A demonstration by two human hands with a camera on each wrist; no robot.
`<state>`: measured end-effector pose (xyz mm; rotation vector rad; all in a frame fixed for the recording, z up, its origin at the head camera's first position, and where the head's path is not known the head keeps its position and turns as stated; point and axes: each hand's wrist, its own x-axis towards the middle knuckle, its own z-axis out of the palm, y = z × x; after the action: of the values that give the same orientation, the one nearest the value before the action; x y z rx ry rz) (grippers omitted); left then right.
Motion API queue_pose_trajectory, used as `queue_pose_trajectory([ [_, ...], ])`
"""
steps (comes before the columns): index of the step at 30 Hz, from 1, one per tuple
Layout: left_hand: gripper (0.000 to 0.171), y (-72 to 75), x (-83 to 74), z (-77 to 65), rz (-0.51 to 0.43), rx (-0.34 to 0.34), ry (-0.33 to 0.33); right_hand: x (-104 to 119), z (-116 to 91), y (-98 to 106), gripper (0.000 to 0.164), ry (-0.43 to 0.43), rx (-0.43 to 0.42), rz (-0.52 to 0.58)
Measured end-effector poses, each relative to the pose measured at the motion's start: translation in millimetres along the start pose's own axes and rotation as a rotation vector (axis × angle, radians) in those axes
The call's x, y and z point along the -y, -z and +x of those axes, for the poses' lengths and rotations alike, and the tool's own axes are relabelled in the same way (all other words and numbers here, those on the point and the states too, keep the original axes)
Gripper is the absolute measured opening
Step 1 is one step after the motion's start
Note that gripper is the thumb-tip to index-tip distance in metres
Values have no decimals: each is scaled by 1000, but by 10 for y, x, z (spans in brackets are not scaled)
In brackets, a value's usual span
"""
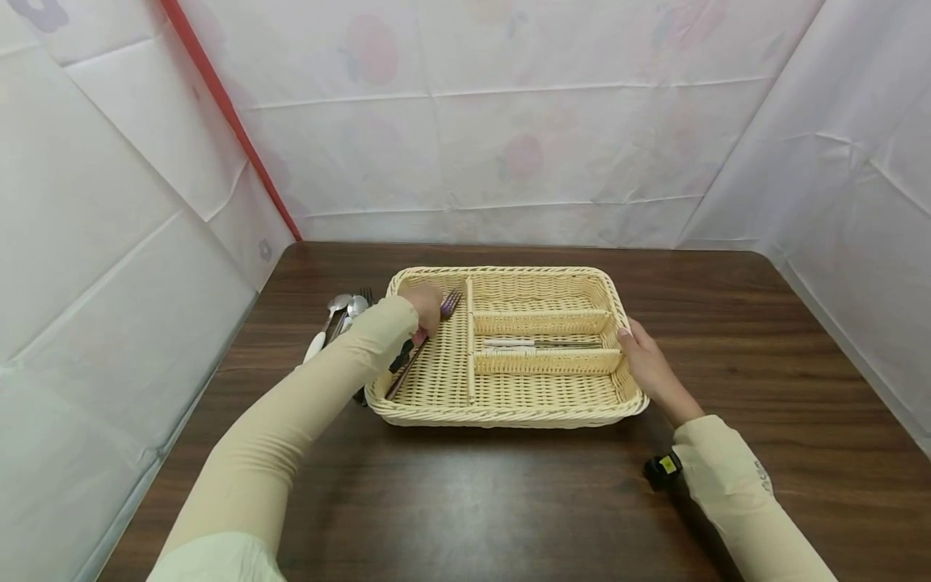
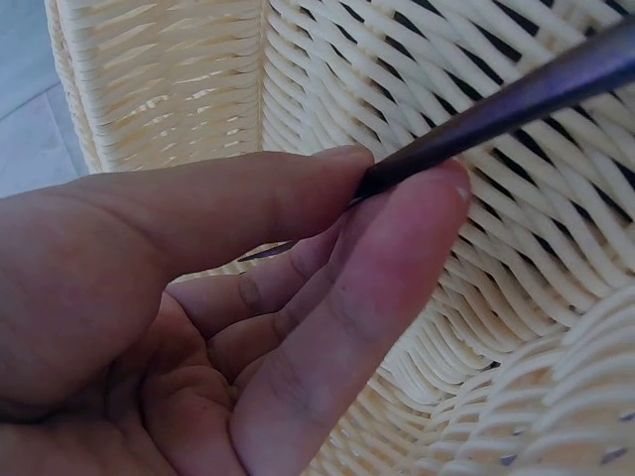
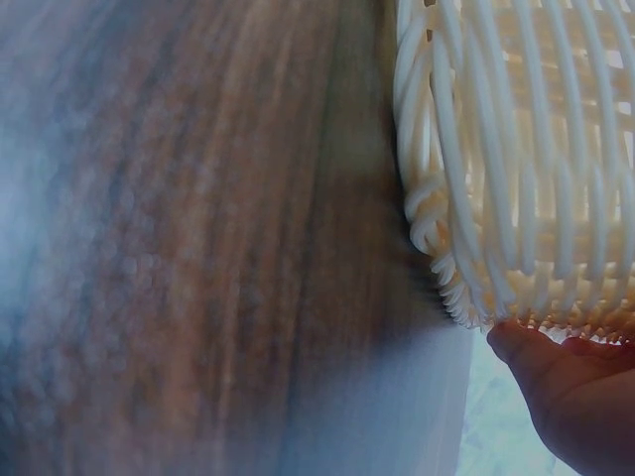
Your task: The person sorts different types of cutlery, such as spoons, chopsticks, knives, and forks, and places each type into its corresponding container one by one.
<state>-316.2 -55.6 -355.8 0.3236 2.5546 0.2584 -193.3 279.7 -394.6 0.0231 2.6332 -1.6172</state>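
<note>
A cream woven basket [image 1: 509,417] with dividers stands on the table. Inside its long left compartment, my left hand [image 1: 422,309] pinches a dark purple fork [image 1: 451,303] between thumb and finger. The fork's tines point away, and its handle slants toward the near left corner. The left wrist view shows the fork's shaft [image 2: 516,104] between the fingertips, close over the woven wall. My right hand [image 1: 646,362] grips the basket's right rim, thumb on top. In the right wrist view, the thumb [image 3: 526,347] lies at the woven edge.
Slim cutlery with pale handles [image 1: 509,343] lies in the narrow middle compartment on the right. Left of the basket are several spoons [image 1: 339,302] and a dark fork [image 1: 367,295], partly hidden by the left sleeve. White sheeting [image 1: 509,162] hangs behind the brown table [image 1: 480,501].
</note>
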Motion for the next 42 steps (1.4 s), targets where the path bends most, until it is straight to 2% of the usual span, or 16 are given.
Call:
queue_pose_trajectory([
  [2, 21, -8, -2, 12, -2, 1, 6, 4, 0, -3, 54, 8, 2, 12],
  [7, 17, -38, -12, 18, -9, 14, -18, 1, -2, -7, 54, 24, 0, 16],
  [14, 24, -61, -10, -3, -23, 11, -36, 8, -7, -9, 54, 31, 1, 3],
  [17, 24, -62, 6, -36, -61, 7, -41, 13, -14, -17, 54, 26, 1, 9],
  [20, 19, -25, 51, -102, -108, -16, -61, 10, -21, -24, 54, 23, 1, 16],
  [22, 16, 30, 103, -167, -125, -54, -89, 12, -26, -27, 54, 21, 3, 25],
  [26, 9, 226, 249, -378, -146, -166, -124, 12, -32, -20, 54, 28, 5, 39],
  [30, 21, 395, 508, -586, -181, -282, -123, 14, -32, -2, 54, 25, 3, 35],
  [32, 24, 436, 674, -685, -201, -311, -109, 31, -34, 3, 55, 19, 6, 31],
  [37, 22, 408, 1008, -869, -226, -328, -62, 58, -48, 15, 56, 15, 9, 24],
  [42, 23, 251, 1143, -908, -232, -325, -11, 69, -56, 21, 56, 8, 13, 10],
])
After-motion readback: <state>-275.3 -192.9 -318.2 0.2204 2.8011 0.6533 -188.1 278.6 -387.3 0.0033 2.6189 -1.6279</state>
